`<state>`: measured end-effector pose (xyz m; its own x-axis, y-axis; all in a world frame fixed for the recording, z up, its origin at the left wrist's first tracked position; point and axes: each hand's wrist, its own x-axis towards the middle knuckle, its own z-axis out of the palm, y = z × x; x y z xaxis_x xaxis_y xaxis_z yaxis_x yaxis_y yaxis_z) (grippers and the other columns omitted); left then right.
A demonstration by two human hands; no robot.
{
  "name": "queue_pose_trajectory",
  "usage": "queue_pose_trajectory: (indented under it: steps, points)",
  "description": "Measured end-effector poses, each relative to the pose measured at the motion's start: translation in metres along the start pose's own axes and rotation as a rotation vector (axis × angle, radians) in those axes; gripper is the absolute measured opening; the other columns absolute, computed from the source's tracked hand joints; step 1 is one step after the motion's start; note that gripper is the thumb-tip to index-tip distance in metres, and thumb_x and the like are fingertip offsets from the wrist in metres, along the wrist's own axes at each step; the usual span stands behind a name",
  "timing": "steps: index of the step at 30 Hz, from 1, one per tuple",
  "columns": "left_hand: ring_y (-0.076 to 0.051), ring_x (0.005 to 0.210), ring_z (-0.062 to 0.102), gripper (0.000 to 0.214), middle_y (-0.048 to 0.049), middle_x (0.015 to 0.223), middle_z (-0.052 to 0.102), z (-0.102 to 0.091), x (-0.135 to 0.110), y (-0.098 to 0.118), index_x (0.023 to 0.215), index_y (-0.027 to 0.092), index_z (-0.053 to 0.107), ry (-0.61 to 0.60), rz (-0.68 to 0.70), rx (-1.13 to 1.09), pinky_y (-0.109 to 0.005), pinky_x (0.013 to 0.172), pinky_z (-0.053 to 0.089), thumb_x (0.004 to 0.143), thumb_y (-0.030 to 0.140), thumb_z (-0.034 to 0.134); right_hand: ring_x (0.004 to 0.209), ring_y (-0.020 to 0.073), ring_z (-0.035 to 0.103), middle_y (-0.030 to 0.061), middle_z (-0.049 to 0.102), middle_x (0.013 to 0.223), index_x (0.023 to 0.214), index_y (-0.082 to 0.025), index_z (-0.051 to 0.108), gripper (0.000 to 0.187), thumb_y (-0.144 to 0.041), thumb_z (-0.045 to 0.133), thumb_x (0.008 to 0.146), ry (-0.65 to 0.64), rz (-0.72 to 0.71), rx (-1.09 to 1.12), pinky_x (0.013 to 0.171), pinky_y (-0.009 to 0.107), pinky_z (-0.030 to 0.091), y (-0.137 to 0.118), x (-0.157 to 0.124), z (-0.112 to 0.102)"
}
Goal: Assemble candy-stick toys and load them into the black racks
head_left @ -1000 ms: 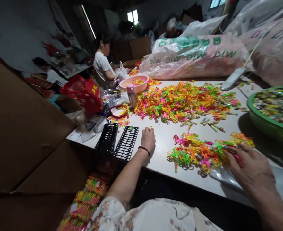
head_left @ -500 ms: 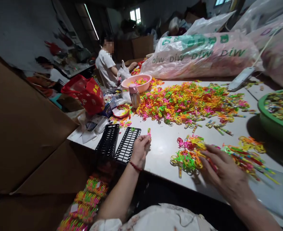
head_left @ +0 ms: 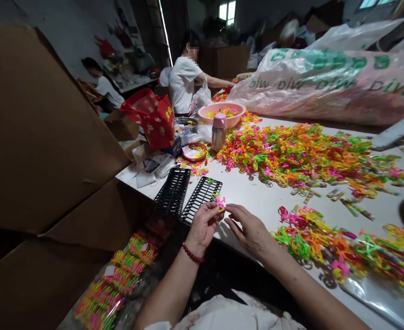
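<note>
My left hand [head_left: 204, 224], with a red bead bracelet at the wrist, pinches a small plastic toy [head_left: 220, 201] in pink, with green and yellow parts, between thumb and fingers. My right hand [head_left: 252, 229] is close on its right side, index fingertip at the toy's edge and thumb spread apart from it. Whether that fingertip touches the toy, I cannot tell. Just beyond my left hand lies a black slotted tray [head_left: 202, 195] with a green piece at its far end. A second black tray part [head_left: 172, 190] lies left of it.
A large heap of bright plastic toys [head_left: 291, 156] covers the table's middle; a smaller pile [head_left: 325, 238] lies at right. A flask [head_left: 219, 133], a pink basin [head_left: 205, 112] and a red bag [head_left: 150, 119] stand behind the trays. Packed toys [head_left: 119, 275] lie below left. Co-workers sit beyond.
My right hand has moved left from the small pile to the toy in my left hand. More pink and yellow now shows at my left fingertips. The view has turned left.
</note>
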<state>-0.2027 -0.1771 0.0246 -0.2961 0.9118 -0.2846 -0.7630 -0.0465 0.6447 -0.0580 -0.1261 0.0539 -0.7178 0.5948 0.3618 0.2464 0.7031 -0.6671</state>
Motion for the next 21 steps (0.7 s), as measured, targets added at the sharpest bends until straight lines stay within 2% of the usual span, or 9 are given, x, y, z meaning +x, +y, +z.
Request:
queue_pose_trajectory:
  steps: [3,6,9,12,14,17,21]
  points:
    - [-0.01,0.076,0.061,0.021,-0.0017,0.087,0.065,-0.004,-0.003,0.008,0.084,0.017,0.06,-0.022,-0.008,-0.008,-0.022,0.07,0.049,0.068,0.012,0.073,0.112,0.0201,0.061,0.01,0.06,0.122,0.122,-0.024,0.055,0.03,-0.018,0.044,0.095,-0.046,-0.057,0.016,0.096,0.038,0.052,-0.003,0.004,0.007]
    - [-0.01,0.075,0.061,0.015,-0.0035,0.085,0.064,-0.006,0.011,0.021,0.081,0.015,0.06,0.007,-0.051,0.014,-0.022,0.072,0.051,0.071,0.009,0.07,0.114,0.0221,0.06,0.0126,0.055,0.13,0.122,-0.023,0.055,0.029,-0.021,0.045,0.095,-0.031,-0.03,-0.05,0.095,0.039,0.053,-0.006,0.003,0.009]
    - [-0.011,0.078,0.063,0.007,-0.0065,0.083,0.064,-0.001,0.044,0.047,0.076,0.013,0.058,0.109,-0.017,0.02,-0.024,0.081,0.053,0.077,0.007,0.062,0.103,0.0218,0.065,0.0139,0.054,0.13,0.113,-0.021,0.058,0.023,-0.023,0.043,0.096,-0.045,0.025,-0.103,0.087,0.037,0.057,-0.004,-0.004,0.009]
    - [-0.016,0.093,0.066,0.015,-0.0114,0.091,0.066,0.006,0.087,0.079,0.077,0.015,0.055,0.178,0.156,0.12,-0.03,0.089,0.054,0.09,0.018,0.048,0.089,0.0185,0.069,0.0139,0.056,0.128,0.108,-0.021,0.061,0.023,-0.024,0.041,0.097,-0.066,0.077,-0.128,0.079,0.034,0.059,0.0,-0.015,0.006]
    - [-0.016,0.097,0.065,0.023,-0.0126,0.094,0.066,0.009,0.112,0.092,0.079,0.016,0.054,0.227,0.247,0.248,-0.032,0.09,0.054,0.095,0.026,0.04,0.083,0.0174,0.07,0.0139,0.057,0.127,0.106,-0.021,0.061,0.023,-0.024,0.04,0.097,-0.061,0.092,-0.146,0.077,0.033,0.059,0.003,-0.024,0.003]
    - [-0.015,0.09,0.066,0.018,-0.0088,0.086,0.064,0.007,0.135,0.09,0.08,0.017,0.053,0.275,0.284,0.395,-0.03,0.087,0.053,0.092,0.03,0.048,0.082,0.0179,0.071,0.0136,0.059,0.124,0.104,-0.021,0.062,0.023,-0.024,0.041,0.097,-0.039,0.111,-0.178,0.074,0.032,0.06,0.007,-0.04,-0.008]
    - [-0.013,0.072,0.061,0.018,-0.001,0.068,0.059,0.001,0.137,0.065,0.072,0.017,0.054,0.296,0.332,0.701,-0.029,0.077,0.052,0.077,0.03,0.066,0.094,0.0197,0.07,0.012,0.064,0.116,0.102,-0.022,0.065,0.023,-0.023,0.042,0.096,0.016,0.138,-0.22,0.079,0.031,0.059,0.011,-0.065,-0.029]
